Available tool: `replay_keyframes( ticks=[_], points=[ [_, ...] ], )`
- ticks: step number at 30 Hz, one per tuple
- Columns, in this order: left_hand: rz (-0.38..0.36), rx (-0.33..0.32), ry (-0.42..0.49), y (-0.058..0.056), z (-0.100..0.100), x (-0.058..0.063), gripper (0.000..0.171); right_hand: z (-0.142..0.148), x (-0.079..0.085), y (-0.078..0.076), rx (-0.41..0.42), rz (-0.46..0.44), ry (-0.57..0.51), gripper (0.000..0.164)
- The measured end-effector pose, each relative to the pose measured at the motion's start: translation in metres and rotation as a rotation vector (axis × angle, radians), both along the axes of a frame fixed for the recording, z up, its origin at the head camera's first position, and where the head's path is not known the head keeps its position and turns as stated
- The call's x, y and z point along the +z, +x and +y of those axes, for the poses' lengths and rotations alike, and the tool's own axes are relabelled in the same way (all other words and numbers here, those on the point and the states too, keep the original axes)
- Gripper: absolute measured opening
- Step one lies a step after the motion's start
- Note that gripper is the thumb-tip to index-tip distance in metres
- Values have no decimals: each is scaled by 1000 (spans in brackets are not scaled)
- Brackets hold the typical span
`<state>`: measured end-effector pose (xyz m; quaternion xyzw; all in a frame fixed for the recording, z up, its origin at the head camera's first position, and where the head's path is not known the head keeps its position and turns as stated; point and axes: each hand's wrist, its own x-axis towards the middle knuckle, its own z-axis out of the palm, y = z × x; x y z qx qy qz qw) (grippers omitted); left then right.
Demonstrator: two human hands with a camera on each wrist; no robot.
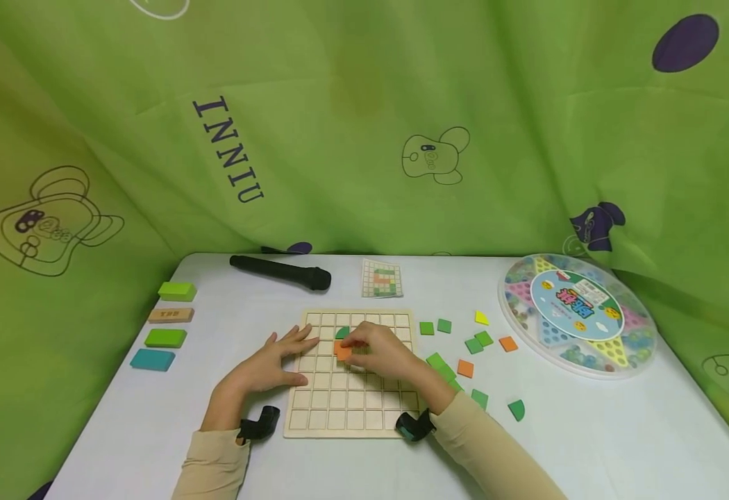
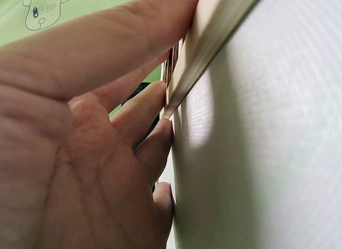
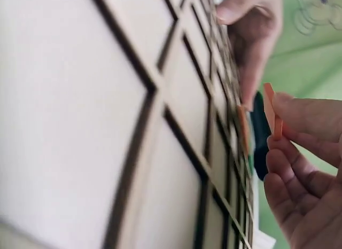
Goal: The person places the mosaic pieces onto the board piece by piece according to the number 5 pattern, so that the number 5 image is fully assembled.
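Note:
A wooden grid board (image 1: pixel 336 420) lies flat on the table. My left hand (image 1: pixel 273 361) rests at its left edge, fingers spread; in the left wrist view the thumb and fingertips touch the board's rim (image 2: pixel 200 51). Over the upper middle of the grid, my right hand (image 1: pixel 380 351) pinches a thin orange square tile (image 3: pixel 270 107) between thumb and fingers. Another orange tile (image 3: pixel 244 129) sits on the board just beyond it. Behind that lies a dark green quarter-round tile (image 1: pixel 342 333), partly covered by the right hand. A printed pattern card (image 1: pixel 382 279) lies behind the board.
Loose green tiles (image 1: pixel 444 325), orange tiles (image 1: pixel 508 344) and a yellow tile (image 1: pixel 481 317) are scattered right of the board. Farther right lies a round game box (image 1: pixel 577 312). A black microphone (image 1: pixel 280 271) lies at the back left, and several blocks (image 1: pixel 166 338) line the left edge.

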<state>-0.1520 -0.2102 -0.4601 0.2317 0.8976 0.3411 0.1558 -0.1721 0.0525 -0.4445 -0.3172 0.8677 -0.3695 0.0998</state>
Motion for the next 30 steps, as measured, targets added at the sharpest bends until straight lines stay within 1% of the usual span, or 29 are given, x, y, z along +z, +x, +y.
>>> replay_keyframes(
  ticks=[5, 8, 18, 24, 28, 30],
  points=[
    [-4, 1, 7, 0, 0, 1, 76, -11, -4, -2, 58, 69, 107, 22],
    [-3, -4, 11, 1, 0, 2, 76, -14, -4, -1, 70, 108, 149, 20],
    [1, -5, 7, 1, 1, 3, 75, -17, -3, 0, 74, 145, 188, 18],
    [5, -7, 12, 1, 1, 3, 74, -15, -4, -1, 77, 134, 179, 21],
    [5, -10, 8, 0, 1, 3, 74, -10, -4, 1, 60, 88, 151, 25],
    [4, -11, 6, 0, 0, 2, 74, -5, -2, 3, 37, 63, 126, 27]
  ],
)
